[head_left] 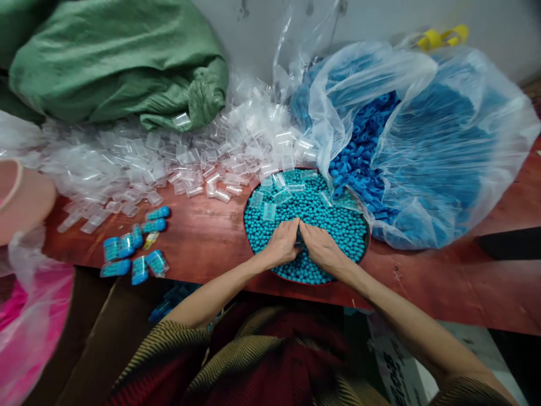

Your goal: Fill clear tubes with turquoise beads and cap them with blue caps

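My left hand [282,243] and my right hand [323,247] meet over a round tray [369,239] of small blue balls [270,228]. The fingers of both are closed, their tips touching around a small dark piece [299,238]. My hands mostly cover that piece, and its kind cannot be made out. Several clear plastic tubes [282,195] lie on top of the balls towards the back of the tray. Left of the tray, several tubes filled with blue balls and closed with blue caps [156,263] lie near the table's front edge.
A heap of clear tubes [198,163] spreads along the back of the red table [203,225], below a green sack [127,62]. At right, a clear bag [456,141] spills blue plastic caps [363,146] beside the tray. A pink tub [25,197] stands far left.
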The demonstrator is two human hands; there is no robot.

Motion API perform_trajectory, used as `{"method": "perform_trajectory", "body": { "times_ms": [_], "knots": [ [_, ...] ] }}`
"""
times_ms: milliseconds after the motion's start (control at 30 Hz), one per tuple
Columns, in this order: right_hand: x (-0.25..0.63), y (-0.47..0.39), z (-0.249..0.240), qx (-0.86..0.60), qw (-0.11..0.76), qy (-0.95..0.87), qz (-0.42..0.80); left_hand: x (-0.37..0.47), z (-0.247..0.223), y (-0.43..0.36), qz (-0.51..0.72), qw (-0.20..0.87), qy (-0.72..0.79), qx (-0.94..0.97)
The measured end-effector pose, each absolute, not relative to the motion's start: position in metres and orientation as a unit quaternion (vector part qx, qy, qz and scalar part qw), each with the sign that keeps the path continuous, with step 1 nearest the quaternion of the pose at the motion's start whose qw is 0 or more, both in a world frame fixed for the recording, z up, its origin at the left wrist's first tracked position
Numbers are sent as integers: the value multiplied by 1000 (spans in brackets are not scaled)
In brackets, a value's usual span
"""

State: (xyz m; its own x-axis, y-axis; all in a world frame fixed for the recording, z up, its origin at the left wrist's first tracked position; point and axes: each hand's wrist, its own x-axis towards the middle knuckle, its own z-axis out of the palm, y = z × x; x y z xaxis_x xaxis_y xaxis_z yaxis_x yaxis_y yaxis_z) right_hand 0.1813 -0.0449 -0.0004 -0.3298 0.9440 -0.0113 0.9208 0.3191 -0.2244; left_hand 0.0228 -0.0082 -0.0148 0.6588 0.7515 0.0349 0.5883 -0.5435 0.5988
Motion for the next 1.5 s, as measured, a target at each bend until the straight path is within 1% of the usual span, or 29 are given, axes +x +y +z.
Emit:
{"method": "perform_trajectory", "body": {
  "times_ms": [67,100,167,267,400,467,500,700,833,900,967,1067,1167,1233,1300,1367,1433,1500],
  "knots": [
    [184,-34,15,-586,28,-801,121,23,-11,-11,125,256,385,878],
    [183,-25,23,-594,27,-792,135,23,-10,-12,114,241,388,882],
    [172,-5,35,-632,87,-761,118,24,-8,-14,91,211,401,887],
    [137,24,40,-622,110,-767,111,26,-10,-14,66,188,417,887],
    [102,47,27,-539,53,-834,104,26,-19,-14,82,178,384,902],
    [105,52,20,-525,32,-842,121,27,-21,-15,82,166,390,902],
    [111,52,17,-521,36,-842,135,28,-20,-16,78,161,400,899],
    [166,42,4,-499,174,-825,203,33,-7,-22,72,148,425,890],
    [188,28,-9,-538,258,-778,198,33,1,-25,61,139,439,886],
    [194,20,-15,-558,292,-750,202,34,1,-26,64,129,441,886],
    [197,13,-17,-568,308,-734,210,33,-2,-26,78,115,440,887],
    [197,0,-18,-555,289,-754,202,32,-7,-24,101,113,432,889],
    [196,-13,-15,-531,258,-783,197,31,-7,-19,94,163,415,890],
    [196,-18,-10,-535,252,-784,190,30,-4,-16,88,192,406,889],
    [197,-15,-1,-557,253,-776,155,31,-1,-12,84,210,410,883],
    [197,-5,11,-591,240,-764,94,32,2,-9,75,226,428,872],
    [194,12,20,-631,194,-750,42,33,4,-6,64,242,445,860],
    [189,29,25,-656,122,-745,23,34,7,-3,59,256,449,854]
  ]
}}
